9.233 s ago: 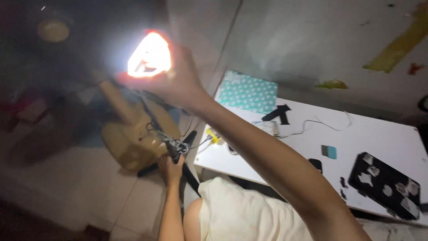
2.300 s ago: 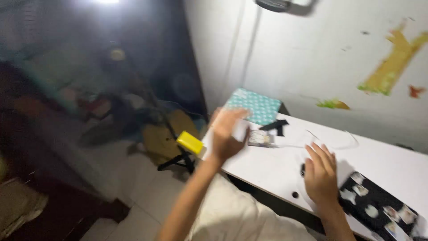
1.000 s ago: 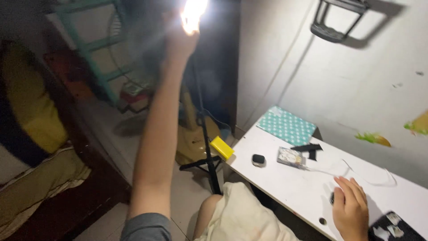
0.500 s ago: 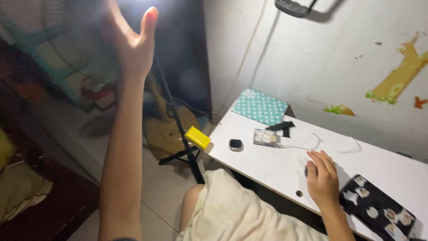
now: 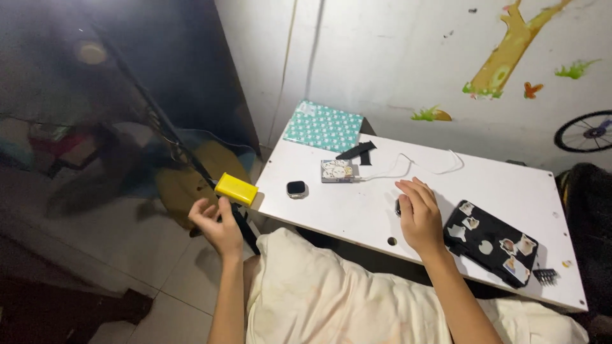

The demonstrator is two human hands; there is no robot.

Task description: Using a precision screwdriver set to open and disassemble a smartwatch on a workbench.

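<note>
My left hand (image 5: 217, 224) hangs off the table's left edge, palm up with its fingers loosely apart. It holds nothing and sits just below a yellow block (image 5: 236, 188) mounted on a dark stand (image 5: 167, 129). My right hand (image 5: 417, 213) lies flat, palm down, on the white table (image 5: 357, 216). It partly covers a small dark object (image 5: 398, 206). A black flat case with stickers (image 5: 491, 243) lies just right of that hand.
On the table are a small black square device (image 5: 296, 188), a patterned little box (image 5: 336, 171) with a white cable (image 5: 417, 167), a black clip (image 5: 357, 151) and a teal dotted packet (image 5: 324, 125). A cream cushion (image 5: 331, 299) covers my lap. Dark clutter fills the floor at left.
My left arm has dropped from high overhead near the light down to beside the yellow block. My right hand has stayed flat on the table.
</note>
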